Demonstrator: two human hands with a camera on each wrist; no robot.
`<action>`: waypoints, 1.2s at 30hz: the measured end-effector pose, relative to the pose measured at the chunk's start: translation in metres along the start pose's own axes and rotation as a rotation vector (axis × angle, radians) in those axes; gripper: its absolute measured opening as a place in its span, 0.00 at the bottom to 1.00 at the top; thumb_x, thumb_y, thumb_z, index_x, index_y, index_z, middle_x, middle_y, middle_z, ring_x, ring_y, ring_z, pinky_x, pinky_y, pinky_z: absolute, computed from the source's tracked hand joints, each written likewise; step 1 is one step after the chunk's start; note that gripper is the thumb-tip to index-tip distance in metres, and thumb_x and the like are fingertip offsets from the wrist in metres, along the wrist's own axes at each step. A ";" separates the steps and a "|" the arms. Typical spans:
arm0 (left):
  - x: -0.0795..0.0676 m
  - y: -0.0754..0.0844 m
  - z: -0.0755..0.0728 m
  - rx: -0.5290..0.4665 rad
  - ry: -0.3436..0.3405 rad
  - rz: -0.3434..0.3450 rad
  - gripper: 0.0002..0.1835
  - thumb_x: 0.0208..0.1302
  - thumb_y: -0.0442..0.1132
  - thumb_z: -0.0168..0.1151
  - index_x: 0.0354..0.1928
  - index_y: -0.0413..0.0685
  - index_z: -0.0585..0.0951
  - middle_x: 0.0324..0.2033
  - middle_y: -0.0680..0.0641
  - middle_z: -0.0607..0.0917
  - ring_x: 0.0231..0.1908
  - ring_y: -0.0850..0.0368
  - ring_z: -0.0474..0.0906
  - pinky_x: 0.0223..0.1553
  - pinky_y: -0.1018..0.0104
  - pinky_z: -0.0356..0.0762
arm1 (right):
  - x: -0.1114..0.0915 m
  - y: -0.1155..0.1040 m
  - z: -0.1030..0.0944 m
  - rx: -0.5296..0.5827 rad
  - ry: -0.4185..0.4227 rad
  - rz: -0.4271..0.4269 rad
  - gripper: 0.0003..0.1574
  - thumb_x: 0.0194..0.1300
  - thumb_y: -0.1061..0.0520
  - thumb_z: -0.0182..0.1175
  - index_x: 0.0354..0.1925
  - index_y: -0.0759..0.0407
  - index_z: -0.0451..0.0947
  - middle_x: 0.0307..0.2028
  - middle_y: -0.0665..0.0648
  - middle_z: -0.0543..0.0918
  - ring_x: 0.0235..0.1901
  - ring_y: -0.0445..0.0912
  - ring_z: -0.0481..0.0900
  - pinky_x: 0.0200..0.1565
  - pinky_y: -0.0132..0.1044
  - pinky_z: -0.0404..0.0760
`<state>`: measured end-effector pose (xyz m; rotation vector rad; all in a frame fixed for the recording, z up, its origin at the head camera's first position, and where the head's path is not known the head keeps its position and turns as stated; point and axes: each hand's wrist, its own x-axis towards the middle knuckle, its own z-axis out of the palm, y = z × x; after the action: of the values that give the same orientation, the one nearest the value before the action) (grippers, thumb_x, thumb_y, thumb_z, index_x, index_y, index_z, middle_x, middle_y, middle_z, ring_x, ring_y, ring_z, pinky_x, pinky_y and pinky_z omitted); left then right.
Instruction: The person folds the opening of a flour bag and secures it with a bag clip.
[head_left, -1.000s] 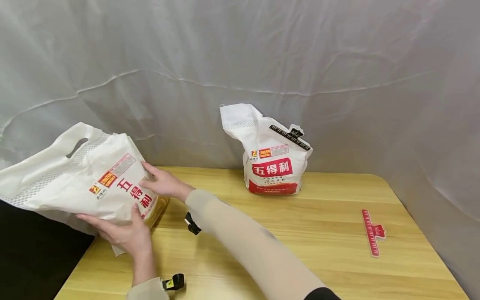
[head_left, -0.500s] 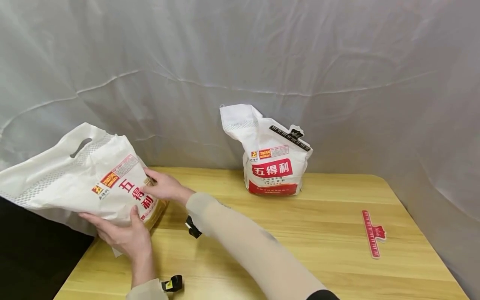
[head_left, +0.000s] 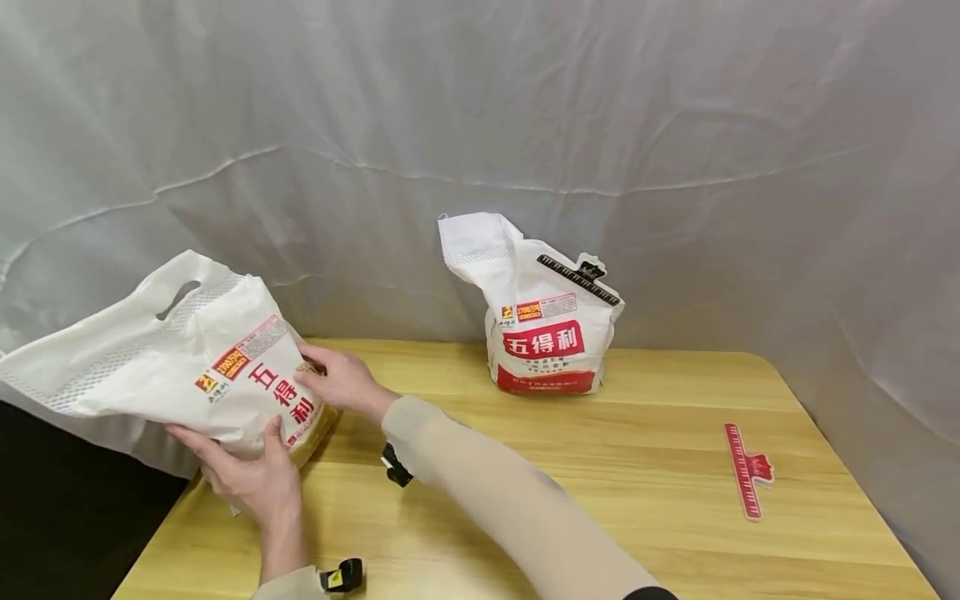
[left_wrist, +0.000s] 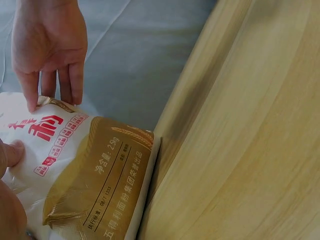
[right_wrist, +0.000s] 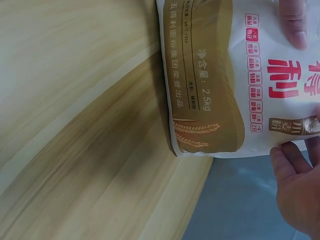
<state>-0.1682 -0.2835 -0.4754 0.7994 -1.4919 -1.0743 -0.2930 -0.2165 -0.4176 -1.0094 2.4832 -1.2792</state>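
Note:
A white flour bag (head_left: 247,375) with red lettering and a gold base leans over at the table's left edge, its handle end toward the upper left. My left hand (head_left: 251,479) grips its near side, thumb on the printed front. On the far side my right hand (head_left: 348,385) holds it, thumb in front and fingers reaching behind. Close up in the left wrist view, the gold end of the flour bag (left_wrist: 100,175) lies right by the wooden surface; whether it bears on it, I cannot tell. The right wrist view shows fingertips of my right hand (right_wrist: 300,185) at the bag's edge.
A second flour bag (head_left: 547,333) stands upright at the back of the wooden table (head_left: 600,467), a black clip (head_left: 579,279) across its folded top. A red clip (head_left: 746,471) lies at the right. Grey cloth (head_left: 480,100) hangs behind.
The flour bag has shifted slightly right and a little down, turning a bit, and both hands have moved along with it. The standing bag and the red clip stay put.

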 end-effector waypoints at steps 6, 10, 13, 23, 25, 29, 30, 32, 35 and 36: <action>-0.001 -0.003 0.006 -0.030 -0.033 0.047 0.62 0.56 0.34 0.80 0.84 0.53 0.48 0.78 0.57 0.64 0.73 0.61 0.62 0.75 0.71 0.48 | -0.005 0.010 -0.008 0.007 0.023 0.016 0.32 0.76 0.44 0.60 0.75 0.36 0.70 0.57 0.47 0.87 0.33 0.34 0.78 0.31 0.26 0.75; -0.002 -0.002 0.012 -0.040 -0.060 0.088 0.62 0.53 0.31 0.81 0.84 0.52 0.50 0.77 0.56 0.66 0.72 0.59 0.64 0.75 0.70 0.51 | -0.009 0.017 -0.014 0.010 0.051 0.009 0.32 0.77 0.45 0.60 0.75 0.38 0.70 0.57 0.48 0.87 0.35 0.34 0.78 0.33 0.26 0.75; -0.003 -0.001 0.016 -0.051 -0.089 0.106 0.63 0.52 0.30 0.81 0.84 0.54 0.50 0.76 0.55 0.68 0.72 0.57 0.66 0.75 0.68 0.54 | -0.012 0.022 -0.019 0.007 0.073 0.008 0.31 0.77 0.45 0.60 0.75 0.38 0.71 0.56 0.49 0.88 0.36 0.35 0.79 0.34 0.26 0.75; -0.001 -0.002 0.029 -0.064 -0.245 0.088 0.66 0.53 0.30 0.81 0.83 0.73 0.47 0.74 0.50 0.72 0.70 0.52 0.69 0.75 0.62 0.57 | -0.023 0.035 -0.036 -0.122 0.174 0.012 0.31 0.78 0.47 0.59 0.75 0.39 0.70 0.58 0.52 0.87 0.42 0.41 0.83 0.39 0.28 0.74; 0.001 -0.002 0.032 -0.086 -0.273 0.097 0.65 0.54 0.29 0.80 0.83 0.72 0.48 0.74 0.50 0.71 0.71 0.53 0.68 0.75 0.62 0.57 | -0.025 0.037 -0.039 -0.155 0.187 0.017 0.31 0.78 0.47 0.58 0.76 0.39 0.69 0.57 0.53 0.87 0.40 0.42 0.83 0.38 0.29 0.74; 0.004 -0.004 0.036 -0.104 -0.351 0.093 0.64 0.55 0.28 0.79 0.83 0.70 0.47 0.78 0.52 0.65 0.74 0.54 0.64 0.75 0.65 0.56 | -0.031 0.039 -0.045 -0.191 0.218 0.036 0.30 0.77 0.47 0.59 0.74 0.38 0.71 0.55 0.52 0.88 0.41 0.43 0.83 0.40 0.33 0.76; 0.006 -0.004 0.037 -0.104 -0.371 0.099 0.64 0.55 0.28 0.79 0.83 0.69 0.47 0.78 0.53 0.64 0.75 0.53 0.63 0.75 0.65 0.57 | -0.033 0.040 -0.046 -0.199 0.227 0.043 0.30 0.77 0.46 0.59 0.74 0.38 0.71 0.54 0.52 0.88 0.42 0.43 0.84 0.41 0.34 0.76; 0.009 -0.005 0.039 -0.096 -0.417 0.101 0.64 0.56 0.29 0.79 0.83 0.69 0.47 0.79 0.54 0.62 0.74 0.52 0.64 0.71 0.68 0.63 | -0.036 0.042 -0.049 -0.213 0.251 0.051 0.30 0.76 0.46 0.60 0.74 0.38 0.72 0.53 0.52 0.89 0.43 0.45 0.85 0.41 0.35 0.78; 0.015 -0.005 0.043 -0.118 -0.490 0.096 0.64 0.56 0.29 0.78 0.83 0.72 0.46 0.78 0.51 0.65 0.70 0.49 0.69 0.59 0.74 0.75 | -0.042 0.046 -0.053 -0.245 0.287 0.047 0.31 0.76 0.45 0.60 0.74 0.40 0.72 0.53 0.53 0.89 0.44 0.46 0.86 0.42 0.35 0.79; 0.017 -0.005 0.044 -0.130 -0.518 0.089 0.64 0.57 0.28 0.78 0.83 0.74 0.46 0.77 0.50 0.67 0.68 0.50 0.70 0.54 0.76 0.78 | -0.044 0.047 -0.055 -0.255 0.299 0.040 0.31 0.77 0.45 0.59 0.74 0.41 0.72 0.53 0.54 0.89 0.44 0.47 0.86 0.42 0.36 0.79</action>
<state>-0.2152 -0.2920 -0.4743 0.3694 -1.8413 -1.3610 -0.3064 -0.1336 -0.4266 -0.8655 2.9381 -1.2012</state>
